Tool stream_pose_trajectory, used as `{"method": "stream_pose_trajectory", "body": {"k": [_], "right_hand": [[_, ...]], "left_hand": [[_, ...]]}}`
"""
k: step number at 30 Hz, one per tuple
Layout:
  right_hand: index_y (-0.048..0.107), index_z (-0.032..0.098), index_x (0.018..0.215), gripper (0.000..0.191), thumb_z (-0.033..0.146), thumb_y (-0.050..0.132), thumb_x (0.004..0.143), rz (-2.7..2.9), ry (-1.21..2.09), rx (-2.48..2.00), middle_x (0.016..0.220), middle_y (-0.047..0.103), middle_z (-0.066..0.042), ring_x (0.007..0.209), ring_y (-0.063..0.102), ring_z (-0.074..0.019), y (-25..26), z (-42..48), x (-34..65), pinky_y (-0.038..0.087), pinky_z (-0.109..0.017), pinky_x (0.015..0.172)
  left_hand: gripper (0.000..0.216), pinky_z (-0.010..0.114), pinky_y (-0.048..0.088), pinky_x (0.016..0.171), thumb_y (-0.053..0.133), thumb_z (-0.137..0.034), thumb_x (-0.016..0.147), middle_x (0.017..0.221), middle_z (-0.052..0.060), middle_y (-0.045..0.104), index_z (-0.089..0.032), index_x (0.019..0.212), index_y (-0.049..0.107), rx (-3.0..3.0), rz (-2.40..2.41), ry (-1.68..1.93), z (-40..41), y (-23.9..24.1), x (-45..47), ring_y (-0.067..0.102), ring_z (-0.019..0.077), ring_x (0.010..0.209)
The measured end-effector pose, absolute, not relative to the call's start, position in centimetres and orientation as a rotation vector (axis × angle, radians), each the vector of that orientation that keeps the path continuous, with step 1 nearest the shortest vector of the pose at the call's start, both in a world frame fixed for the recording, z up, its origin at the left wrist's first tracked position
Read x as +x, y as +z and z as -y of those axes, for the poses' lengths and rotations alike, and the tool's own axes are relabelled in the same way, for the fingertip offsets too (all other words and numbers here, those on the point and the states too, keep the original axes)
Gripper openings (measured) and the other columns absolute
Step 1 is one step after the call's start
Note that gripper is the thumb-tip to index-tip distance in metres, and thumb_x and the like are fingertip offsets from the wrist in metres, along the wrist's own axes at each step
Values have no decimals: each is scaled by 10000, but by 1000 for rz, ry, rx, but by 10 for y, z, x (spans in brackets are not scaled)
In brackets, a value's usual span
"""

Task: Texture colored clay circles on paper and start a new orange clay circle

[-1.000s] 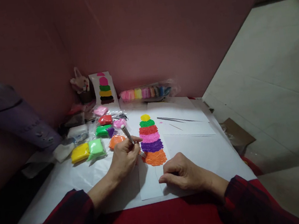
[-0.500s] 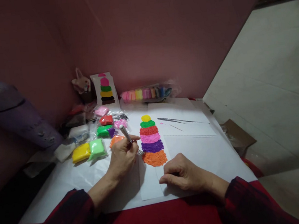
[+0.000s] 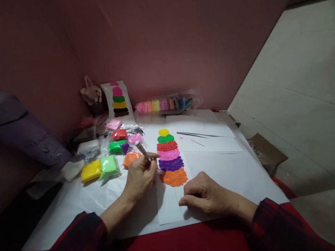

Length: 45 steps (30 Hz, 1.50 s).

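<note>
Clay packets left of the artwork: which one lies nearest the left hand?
The orange packet, just beyond the left hand that grips the tool; the light-green packet and yellow packet lie farther left.

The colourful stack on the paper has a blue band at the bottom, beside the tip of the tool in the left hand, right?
Not quite: the head view shows the bottom band is orange, not blue. The rest holds: it lies beside the tip of the tool in the left hand.
</note>
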State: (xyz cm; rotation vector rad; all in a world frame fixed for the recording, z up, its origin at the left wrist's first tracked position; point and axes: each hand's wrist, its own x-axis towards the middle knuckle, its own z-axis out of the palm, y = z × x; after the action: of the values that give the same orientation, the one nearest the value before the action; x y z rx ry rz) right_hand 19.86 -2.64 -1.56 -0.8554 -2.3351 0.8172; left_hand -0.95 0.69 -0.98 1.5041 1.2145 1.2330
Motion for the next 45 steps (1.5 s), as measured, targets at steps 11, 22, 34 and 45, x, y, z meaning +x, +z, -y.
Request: {"method": "stream_pose_trajectory", "body": {"k": [11, 22, 34, 45], "right_hand": [[522, 154, 491, 502, 416, 540, 919, 2339, 811, -849, 445, 434, 49, 441, 316, -60, -16, 26, 198, 263, -212, 463], [526, 153, 481, 502, 410, 552, 912, 2327, 819, -851, 438, 444, 48, 436, 326, -58, -15, 27, 198, 259, -217, 462], [523, 150, 486, 500, 412, 557, 910, 2331, 824, -849, 441, 423, 55, 435, 311, -55, -16, 26, 199, 249, -217, 464], [524, 146, 487, 486, 393, 563, 904, 2330, 820, -846, 439, 415, 57, 437, 304, -54, -17, 26, 199, 242, -207, 465]], "left_hand": [[183, 191, 358, 385, 551, -215, 767, 490, -78, 485, -154, 899, 661, 1511, -1245, 1337, -9, -10, -12, 456, 73, 367], [165, 186, 353, 402, 559, -226, 766, 490, -66, 503, -150, 857, 674, 1558, -1269, 1274, -9, -9, -12, 446, 70, 390], [157, 183, 340, 363, 554, -240, 773, 460, -79, 485, -154, 859, 654, 1491, -1232, 1238, -8, -8, -10, 454, 75, 341], [167, 186, 349, 345, 552, -239, 756, 445, -85, 486, -150, 858, 650, 1464, -1278, 1355, -11, -9, -12, 456, 80, 323]]}}
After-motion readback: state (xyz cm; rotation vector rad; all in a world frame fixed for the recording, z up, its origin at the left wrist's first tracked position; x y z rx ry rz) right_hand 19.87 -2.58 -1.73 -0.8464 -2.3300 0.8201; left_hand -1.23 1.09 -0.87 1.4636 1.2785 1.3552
